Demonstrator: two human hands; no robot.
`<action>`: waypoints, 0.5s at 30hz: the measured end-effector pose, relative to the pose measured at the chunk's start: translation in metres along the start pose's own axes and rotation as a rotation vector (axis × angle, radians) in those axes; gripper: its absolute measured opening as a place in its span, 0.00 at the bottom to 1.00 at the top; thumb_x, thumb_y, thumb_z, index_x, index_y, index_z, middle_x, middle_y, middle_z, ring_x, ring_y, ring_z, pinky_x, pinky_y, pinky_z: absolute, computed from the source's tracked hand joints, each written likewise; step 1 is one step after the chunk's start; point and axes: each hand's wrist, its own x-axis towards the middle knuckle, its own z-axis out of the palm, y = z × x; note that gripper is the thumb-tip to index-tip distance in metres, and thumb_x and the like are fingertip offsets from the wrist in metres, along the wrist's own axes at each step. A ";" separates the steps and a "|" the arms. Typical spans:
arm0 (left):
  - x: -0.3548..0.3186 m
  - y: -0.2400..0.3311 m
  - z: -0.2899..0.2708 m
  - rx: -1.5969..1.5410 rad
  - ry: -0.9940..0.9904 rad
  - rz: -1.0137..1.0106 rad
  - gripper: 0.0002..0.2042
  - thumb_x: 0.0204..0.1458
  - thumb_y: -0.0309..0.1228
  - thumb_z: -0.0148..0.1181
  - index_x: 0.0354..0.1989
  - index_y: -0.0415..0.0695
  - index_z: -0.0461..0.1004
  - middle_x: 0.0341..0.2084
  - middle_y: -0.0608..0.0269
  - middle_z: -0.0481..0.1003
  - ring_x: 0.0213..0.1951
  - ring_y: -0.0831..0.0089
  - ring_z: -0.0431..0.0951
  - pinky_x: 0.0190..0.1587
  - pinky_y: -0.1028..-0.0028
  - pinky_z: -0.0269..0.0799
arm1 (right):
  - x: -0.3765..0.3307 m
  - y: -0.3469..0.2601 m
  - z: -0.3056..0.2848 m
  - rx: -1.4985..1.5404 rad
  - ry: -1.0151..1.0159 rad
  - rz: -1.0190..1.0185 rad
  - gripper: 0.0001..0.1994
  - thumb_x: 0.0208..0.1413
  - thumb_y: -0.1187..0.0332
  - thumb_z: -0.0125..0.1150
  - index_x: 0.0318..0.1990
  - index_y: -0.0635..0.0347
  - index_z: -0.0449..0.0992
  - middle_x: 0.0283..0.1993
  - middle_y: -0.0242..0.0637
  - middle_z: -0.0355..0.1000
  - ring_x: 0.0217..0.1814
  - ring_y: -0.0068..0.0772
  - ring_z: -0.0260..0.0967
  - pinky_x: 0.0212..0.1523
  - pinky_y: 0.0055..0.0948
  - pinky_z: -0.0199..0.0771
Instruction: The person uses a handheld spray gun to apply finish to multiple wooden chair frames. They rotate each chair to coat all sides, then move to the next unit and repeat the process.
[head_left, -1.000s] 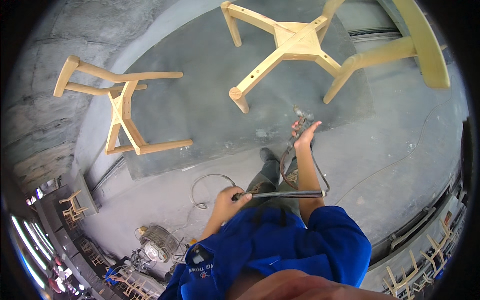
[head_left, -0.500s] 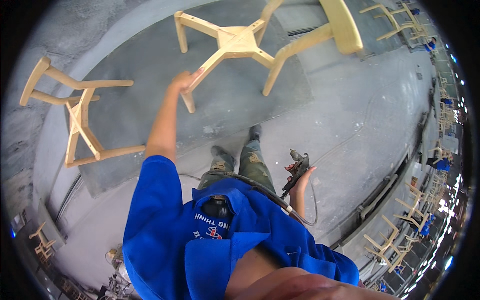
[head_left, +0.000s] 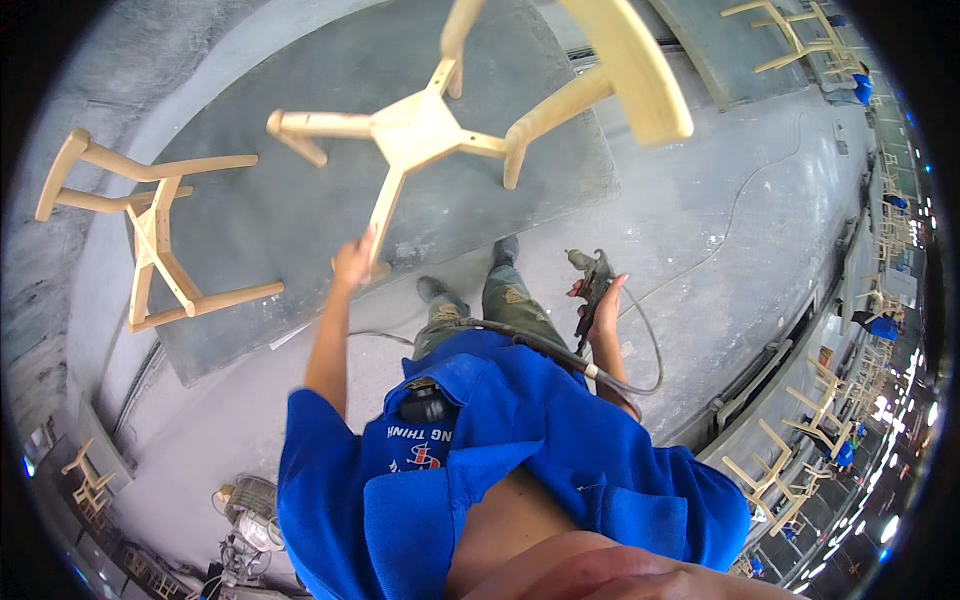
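My left hand is closed round the near leg end of a pale wooden chair frame. The frame has a crossed seat support, several legs and a wide curved backrest at its far right. In my right hand is a dark spray gun, held upright at my right side, with a thin hose looping down from it. Some of the right fingers are hidden behind the gun. A second wooden chair frame lies tipped over on the left, apart from both hands.
Under the chairs lies a dark grey floor panel. A thin hose trails across the floor on the right. Beyond a low ledge with pipes stand more chair frames and people in blue. Equipment sits behind me at lower left.
The held chair frame has turned and come left and nearer, my left hand moving toward me with it. My right hand has lifted the spray gun slightly. The other chair frame lies as before.
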 end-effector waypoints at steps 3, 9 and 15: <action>-0.084 -0.043 0.054 -0.118 0.182 -0.130 0.45 0.54 0.73 0.42 0.42 0.36 0.82 0.35 0.44 0.82 0.42 0.54 0.81 0.49 0.62 0.73 | 0.029 -0.020 -0.002 -0.038 -0.051 -0.024 0.41 0.64 0.28 0.26 0.45 0.60 0.74 0.30 0.35 0.76 0.30 0.29 0.78 0.18 0.23 0.62; -0.190 -0.050 0.145 -0.627 0.386 -0.469 0.34 0.62 0.61 0.49 0.30 0.35 0.79 0.20 0.60 0.74 0.27 0.73 0.72 0.30 0.66 0.68 | 0.100 -0.066 -0.003 -0.122 -0.113 -0.042 0.42 0.61 0.25 0.26 0.43 0.59 0.74 0.28 0.35 0.75 0.28 0.28 0.75 0.18 0.23 0.60; -0.149 0.067 0.168 -0.896 0.426 -0.458 0.36 0.63 0.62 0.45 0.39 0.33 0.80 0.30 0.55 0.78 0.34 0.68 0.76 0.39 0.66 0.72 | 0.165 -0.109 0.002 -0.142 -0.198 -0.093 0.43 0.63 0.27 0.26 0.43 0.63 0.74 0.28 0.36 0.75 0.28 0.28 0.75 0.19 0.22 0.61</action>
